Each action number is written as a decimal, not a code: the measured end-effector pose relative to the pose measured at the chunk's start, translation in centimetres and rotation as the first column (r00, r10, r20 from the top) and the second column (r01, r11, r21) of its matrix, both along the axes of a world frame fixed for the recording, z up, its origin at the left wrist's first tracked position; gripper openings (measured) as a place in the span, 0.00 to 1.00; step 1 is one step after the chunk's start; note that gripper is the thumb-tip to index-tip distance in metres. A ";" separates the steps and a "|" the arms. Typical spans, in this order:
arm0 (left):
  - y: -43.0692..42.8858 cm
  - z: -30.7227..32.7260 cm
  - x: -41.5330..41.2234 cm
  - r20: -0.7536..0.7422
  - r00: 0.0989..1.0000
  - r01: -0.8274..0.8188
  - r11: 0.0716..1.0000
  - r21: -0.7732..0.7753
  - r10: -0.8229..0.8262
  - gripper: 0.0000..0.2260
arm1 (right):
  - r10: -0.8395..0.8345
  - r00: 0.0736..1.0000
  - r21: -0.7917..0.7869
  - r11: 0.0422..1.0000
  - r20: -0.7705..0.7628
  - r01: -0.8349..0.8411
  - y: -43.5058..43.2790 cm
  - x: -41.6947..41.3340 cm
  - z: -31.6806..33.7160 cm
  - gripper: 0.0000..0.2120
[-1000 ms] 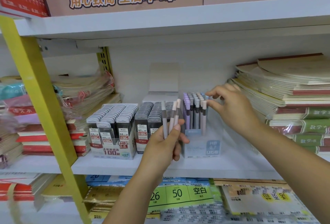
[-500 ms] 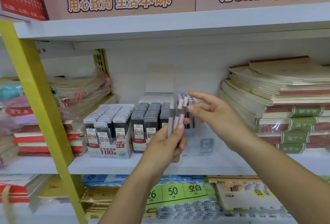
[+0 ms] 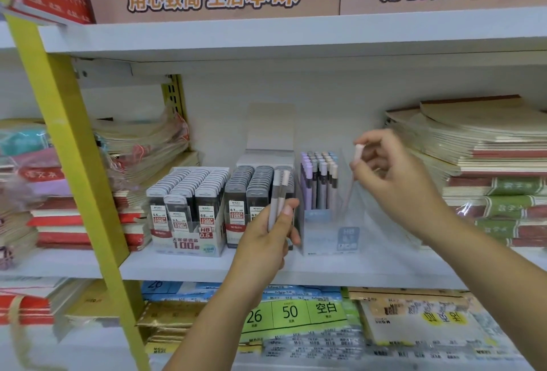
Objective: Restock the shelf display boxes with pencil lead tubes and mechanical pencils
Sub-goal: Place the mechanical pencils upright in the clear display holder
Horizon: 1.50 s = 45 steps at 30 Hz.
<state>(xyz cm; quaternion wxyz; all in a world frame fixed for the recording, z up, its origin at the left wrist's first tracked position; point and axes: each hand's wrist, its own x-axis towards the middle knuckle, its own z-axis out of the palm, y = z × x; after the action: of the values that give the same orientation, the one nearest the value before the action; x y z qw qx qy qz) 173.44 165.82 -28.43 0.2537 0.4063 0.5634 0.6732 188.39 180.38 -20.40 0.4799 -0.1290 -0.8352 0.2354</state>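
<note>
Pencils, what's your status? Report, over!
Left hand grips two pencils. Right hand pinches one pink pencil at the clear display box. Nothing in the way.

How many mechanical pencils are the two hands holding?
3: two pencils in the left hand, one pencil in the right hand. Others may hide behind the left palm.

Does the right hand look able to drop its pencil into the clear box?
Probably yes: the right hand holds the pencil at the clear box, whose open right side looks free.
</note>
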 end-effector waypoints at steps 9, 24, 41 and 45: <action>0.4 0.1 0.5 -0.056 0.998 0.017 1.000 -0.010 -0.017 0.10 | -0.076 0.983 0.141 0.989 0.166 0.052 -1.0 -0.3 -1.0 0.14; -0.6 0.6 0.7 -0.048 0.992 0.113 0.992 -0.047 -0.116 0.10 | -0.265 0.964 0.252 0.931 -0.024 0.263 -1.8 -1.4 -1.6 0.09; -0.6 -0.1 0.4 -0.202 0.975 -0.095 0.995 -0.013 0.090 0.11 | 0.005 0.991 -0.020 1.000 -0.131 -0.008 -0.4 1.7 0.7 0.09; -0.4 -0.2 0.5 -0.254 0.959 -0.121 0.992 0.038 0.127 0.11 | -0.099 0.983 0.165 0.984 0.157 0.073 -0.8 1.4 -0.5 0.08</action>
<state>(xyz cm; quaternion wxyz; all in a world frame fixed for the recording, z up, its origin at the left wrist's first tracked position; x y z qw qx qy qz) 173.92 165.42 -28.63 0.1316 0.4565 0.6083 0.6358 189.79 179.59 -20.88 0.4277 -0.1453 -0.8818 0.1356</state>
